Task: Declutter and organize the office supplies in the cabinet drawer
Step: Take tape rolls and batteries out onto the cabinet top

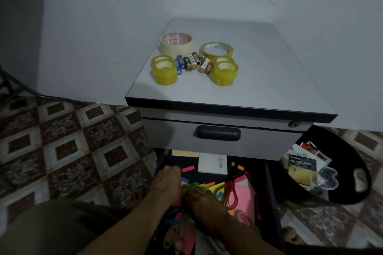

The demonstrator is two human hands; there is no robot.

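Observation:
The lower drawer [270, 192] of the grey cabinet stands pulled out, full of coloured sticky notes, paper flags, a white pad [212, 164], red-handled scissors [231, 191] and pink scissors [173, 236]. Both my hands are down in it. My left hand [166, 182] and my right hand [204, 201] meet over a green sticky note [191, 186] and pinch it between their fingertips. On the cabinet top [269, 80] lie tape rolls: a masking tape roll [176, 44], a clear tape roll [216, 50], two stacks of small yellow rolls [164, 70], and several batteries [194, 62].
The upper drawer [218, 133] with its dark handle is closed. A black bag [350, 174] on the tiled floor at the right holds battery packaging and plastic wrappers. A wall stands behind the cabinet. My knee fills the lower left.

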